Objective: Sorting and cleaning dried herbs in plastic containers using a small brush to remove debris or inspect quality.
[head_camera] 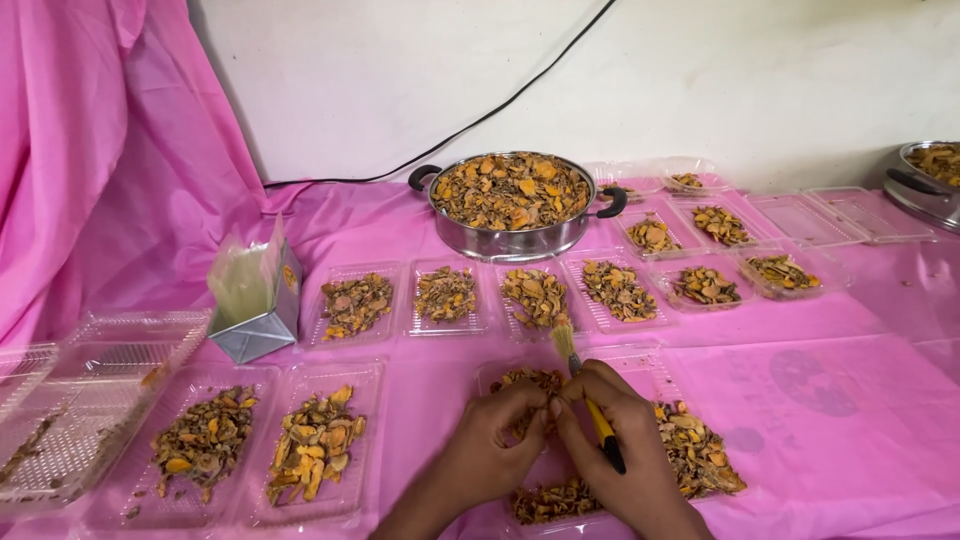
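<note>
Pink tablecloth (850, 400), trays (320, 445) of dried slices, full pan (510, 240)

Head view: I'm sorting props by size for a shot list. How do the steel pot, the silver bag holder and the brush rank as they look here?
1. Steel pot, clearly the largest.
2. Silver bag holder.
3. Brush, held in the right hand, the smallest.
The brush lies nearer the camera and is partly hidden by fingers, yet still looks smallest.
</note>
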